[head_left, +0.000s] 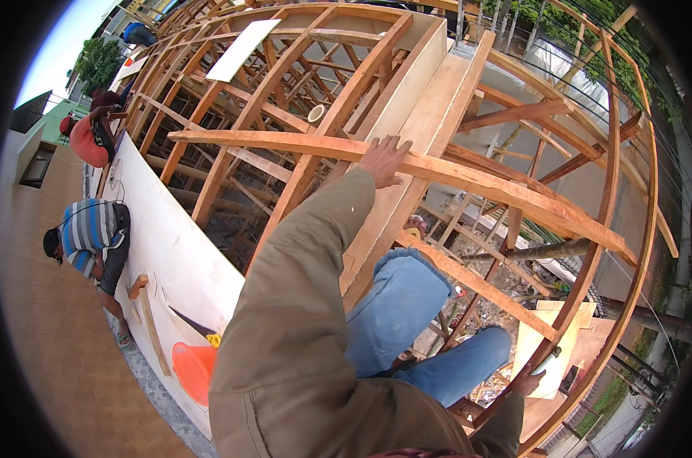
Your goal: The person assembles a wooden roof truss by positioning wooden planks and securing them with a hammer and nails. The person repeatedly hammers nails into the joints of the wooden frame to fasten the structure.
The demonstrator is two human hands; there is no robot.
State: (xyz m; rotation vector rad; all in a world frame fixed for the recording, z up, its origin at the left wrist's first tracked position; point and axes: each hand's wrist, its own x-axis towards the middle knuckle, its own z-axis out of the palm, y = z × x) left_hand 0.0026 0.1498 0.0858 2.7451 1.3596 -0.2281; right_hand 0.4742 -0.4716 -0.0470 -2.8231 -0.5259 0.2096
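Up on a big curved wooden frame (300,99) outdoors, ribs and slats everywhere, rubble and scrap boards visible down through the gaps. A white plywood sheet (178,252) leans along the left side above a tan paved floor (48,343), with an orange cone (193,370) at its foot. The left hand (383,160) rests flat on a long loose plank (438,172) lying across the ribs, fingers spread. The right hand (528,380), low right, has its fingers closed on a pale marker-like tool (547,361). Two other people work along the sheet.
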